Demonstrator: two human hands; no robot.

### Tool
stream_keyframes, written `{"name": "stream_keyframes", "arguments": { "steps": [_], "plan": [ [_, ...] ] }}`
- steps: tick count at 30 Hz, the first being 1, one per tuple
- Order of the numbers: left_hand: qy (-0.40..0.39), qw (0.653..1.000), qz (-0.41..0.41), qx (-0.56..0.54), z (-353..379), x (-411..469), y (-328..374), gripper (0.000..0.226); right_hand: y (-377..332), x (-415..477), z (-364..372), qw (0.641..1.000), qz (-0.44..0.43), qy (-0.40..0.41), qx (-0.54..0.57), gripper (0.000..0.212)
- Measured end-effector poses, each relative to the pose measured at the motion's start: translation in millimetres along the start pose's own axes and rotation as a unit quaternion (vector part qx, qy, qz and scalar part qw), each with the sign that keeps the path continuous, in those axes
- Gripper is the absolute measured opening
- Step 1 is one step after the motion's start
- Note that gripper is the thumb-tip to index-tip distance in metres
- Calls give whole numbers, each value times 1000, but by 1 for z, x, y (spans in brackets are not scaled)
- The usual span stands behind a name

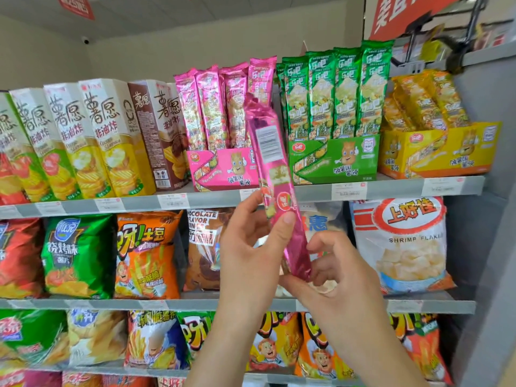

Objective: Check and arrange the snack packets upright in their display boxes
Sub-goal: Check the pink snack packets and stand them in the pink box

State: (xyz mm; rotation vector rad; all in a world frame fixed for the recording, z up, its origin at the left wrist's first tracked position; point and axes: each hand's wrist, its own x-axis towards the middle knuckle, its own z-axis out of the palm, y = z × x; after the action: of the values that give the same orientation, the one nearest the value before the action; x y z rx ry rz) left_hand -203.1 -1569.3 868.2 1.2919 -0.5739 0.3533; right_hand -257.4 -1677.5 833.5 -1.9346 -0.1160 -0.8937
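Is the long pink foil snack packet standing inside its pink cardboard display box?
No: the left hand and right hand hold the packet in front of that box.

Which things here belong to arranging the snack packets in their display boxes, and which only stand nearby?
For the job:
pink snack packet, held by the left hand and the right hand
pink display box
green display box
yellow display box

Only nearby:
tall crisp cartons
shrimp flakes bag
orange potato-stick bag
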Motion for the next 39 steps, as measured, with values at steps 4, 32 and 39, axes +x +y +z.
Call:
{"name": "stream_keyframes", "arguments": {
  "steps": [4,32,39],
  "plan": [
    [-33,997,-39,-62,-4,1,-2,30,3,5,-5,989,35,-96,106,47],
    [-58,997,-45,-36,-51,146,34,52,-6,62,37,991,-101,43,-73,34],
    [-108,986,118,52,-56,221,90,21,-37,105,58,974,-192,67,-96,46]
  ]
}}
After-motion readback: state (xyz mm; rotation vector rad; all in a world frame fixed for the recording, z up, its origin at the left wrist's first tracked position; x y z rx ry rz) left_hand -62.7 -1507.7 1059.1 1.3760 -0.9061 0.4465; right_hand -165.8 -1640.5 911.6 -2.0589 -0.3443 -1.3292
